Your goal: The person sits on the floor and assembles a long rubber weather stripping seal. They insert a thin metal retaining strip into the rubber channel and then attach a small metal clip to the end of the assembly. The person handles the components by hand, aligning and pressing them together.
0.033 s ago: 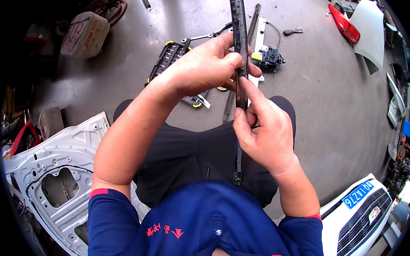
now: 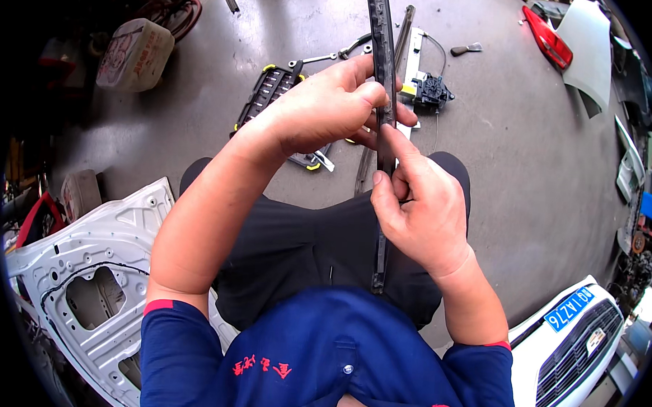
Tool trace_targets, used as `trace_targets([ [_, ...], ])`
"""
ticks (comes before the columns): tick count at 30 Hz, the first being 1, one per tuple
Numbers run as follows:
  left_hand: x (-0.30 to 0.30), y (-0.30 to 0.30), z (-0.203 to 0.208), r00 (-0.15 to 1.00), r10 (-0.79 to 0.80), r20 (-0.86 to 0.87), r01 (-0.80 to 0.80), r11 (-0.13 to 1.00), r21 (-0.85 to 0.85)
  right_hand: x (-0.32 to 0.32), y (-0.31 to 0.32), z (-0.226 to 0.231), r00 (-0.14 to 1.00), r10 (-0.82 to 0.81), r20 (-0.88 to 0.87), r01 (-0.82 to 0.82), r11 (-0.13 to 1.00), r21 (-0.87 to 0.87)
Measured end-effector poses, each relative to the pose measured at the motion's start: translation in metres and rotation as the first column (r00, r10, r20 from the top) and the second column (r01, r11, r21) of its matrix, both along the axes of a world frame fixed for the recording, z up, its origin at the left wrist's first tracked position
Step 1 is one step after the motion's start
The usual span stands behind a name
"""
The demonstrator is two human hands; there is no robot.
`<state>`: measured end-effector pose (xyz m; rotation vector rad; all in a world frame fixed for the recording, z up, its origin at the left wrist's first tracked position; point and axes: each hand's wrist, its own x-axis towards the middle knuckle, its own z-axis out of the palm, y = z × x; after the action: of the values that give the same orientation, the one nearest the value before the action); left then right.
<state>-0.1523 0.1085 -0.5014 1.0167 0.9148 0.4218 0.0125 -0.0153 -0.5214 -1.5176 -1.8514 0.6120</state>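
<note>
A long black weatherstrip [image 2: 380, 47] runs nearly upright through the middle of the view, from the top edge down to above my lap. My left hand [image 2: 344, 104] grips it between the thumb and the fingers, which partly pass behind it. Just below, my right hand [image 2: 426, 207] holds the same strip, with the index fingertip and thumb against it and the other fingers curled. The strip's lower end hangs free over my dark trousers [image 2: 303, 238].
Beyond my hands lie a bit case [image 2: 261, 93], a wrench [image 2: 313, 62], a window regulator [image 2: 432, 92] and a scraper [image 2: 466, 49]. At left are a white door shell [image 2: 58, 266] and a plastic jug [image 2: 136, 55]. A white bumper [image 2: 543, 369] is at lower right, a red tail light [image 2: 547, 39] at upper right.
</note>
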Motion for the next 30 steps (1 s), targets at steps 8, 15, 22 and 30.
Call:
trace_targets([
  [8,-0.001,-0.007,-0.01,0.994,-0.097,-0.04,0.102,0.983,0.152,0.0,-0.006,0.001,0.999,-0.04,-0.022,0.039,0.999,-0.026],
  [15,0.001,-0.008,-0.011,0.992,-0.096,-0.085,0.112,0.972,0.204,0.0,-0.011,0.002,0.994,-0.015,0.106,0.013,1.0,0.024],
  [22,-0.002,-0.007,-0.014,0.98,-0.094,-0.178,0.14,0.953,0.269,-0.004,-0.013,0.007,0.945,-0.031,0.325,-0.012,0.991,0.13],
  [30,0.0,-0.01,-0.006,0.984,-0.084,-0.158,0.125,0.954,0.273,-0.003,-0.01,0.016,0.921,0.004,0.39,-0.04,0.996,0.085],
])
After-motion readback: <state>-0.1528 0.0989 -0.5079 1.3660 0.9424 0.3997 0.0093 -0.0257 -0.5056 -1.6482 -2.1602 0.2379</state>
